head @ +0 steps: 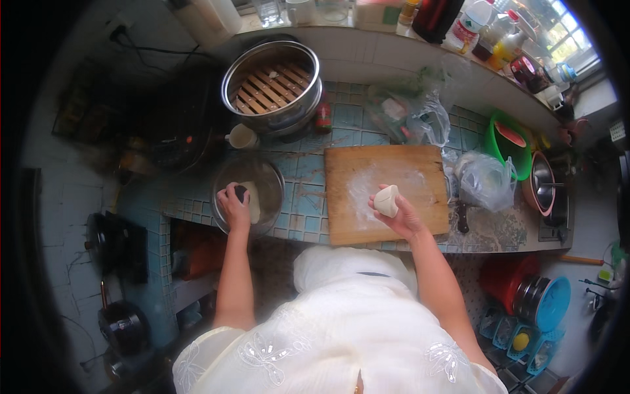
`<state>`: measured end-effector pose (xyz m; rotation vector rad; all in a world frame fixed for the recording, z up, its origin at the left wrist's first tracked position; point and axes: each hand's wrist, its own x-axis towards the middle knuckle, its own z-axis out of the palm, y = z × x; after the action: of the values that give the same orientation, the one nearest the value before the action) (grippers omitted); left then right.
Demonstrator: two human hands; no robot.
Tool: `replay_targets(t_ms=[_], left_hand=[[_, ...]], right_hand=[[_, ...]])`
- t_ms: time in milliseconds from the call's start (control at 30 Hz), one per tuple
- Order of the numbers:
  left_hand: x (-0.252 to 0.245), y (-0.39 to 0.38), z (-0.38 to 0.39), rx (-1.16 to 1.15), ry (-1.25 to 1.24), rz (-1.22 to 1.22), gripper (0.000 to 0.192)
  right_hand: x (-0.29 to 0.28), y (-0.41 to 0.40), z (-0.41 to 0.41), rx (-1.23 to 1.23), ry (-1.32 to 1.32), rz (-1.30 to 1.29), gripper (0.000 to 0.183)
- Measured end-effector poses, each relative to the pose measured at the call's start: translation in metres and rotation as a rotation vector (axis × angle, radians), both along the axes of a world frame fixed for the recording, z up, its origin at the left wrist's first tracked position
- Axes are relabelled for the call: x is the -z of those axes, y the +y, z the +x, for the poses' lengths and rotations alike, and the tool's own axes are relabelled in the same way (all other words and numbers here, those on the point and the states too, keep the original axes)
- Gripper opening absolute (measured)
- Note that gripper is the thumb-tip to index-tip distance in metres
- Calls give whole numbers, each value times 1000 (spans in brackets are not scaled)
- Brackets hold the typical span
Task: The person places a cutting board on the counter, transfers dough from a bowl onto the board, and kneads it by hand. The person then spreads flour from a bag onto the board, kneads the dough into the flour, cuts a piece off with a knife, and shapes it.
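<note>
My left hand (235,209) is on the left, its fingers around a dark round knob (240,193). The knob seems to belong to a clear lid over a round bowl (278,182). Pale dough (254,202) shows inside the bowl, partly hidden by the hand. On the right, my right hand (406,216) is palm up, holding a cut piece of white dough (386,201). That hand is above a wooden cutting board (339,172) dusted with flour.
A metal steamer (275,88) with a slatted wooden rack stands behind the bowl, beside a mug (242,136). A dark-handled knife (462,216) lies right of the board. Plastic bags (487,182) and a green basin (497,143) sit farther right. Bottles (472,24) line the sill.
</note>
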<state>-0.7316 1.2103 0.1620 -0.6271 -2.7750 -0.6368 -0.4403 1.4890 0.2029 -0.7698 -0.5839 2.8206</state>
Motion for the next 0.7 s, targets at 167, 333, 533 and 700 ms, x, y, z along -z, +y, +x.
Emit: replay_targets(t_ms=[167,333,533,700], left_hand=[[-8,21,-11,66,-82,8,42],[-13,28,-15,75,-74,5,42],[-15,21,-15,89,-34,-47,42],[-3,14,-5,62,-67,-29,54]], right_hand=[[18,-7,7,27,-138,134,52],[12,-19,5,108,-177,115,50],[1,-22,11,148,-203,150,43],[-7,-8,8,147,-175,236,39]])
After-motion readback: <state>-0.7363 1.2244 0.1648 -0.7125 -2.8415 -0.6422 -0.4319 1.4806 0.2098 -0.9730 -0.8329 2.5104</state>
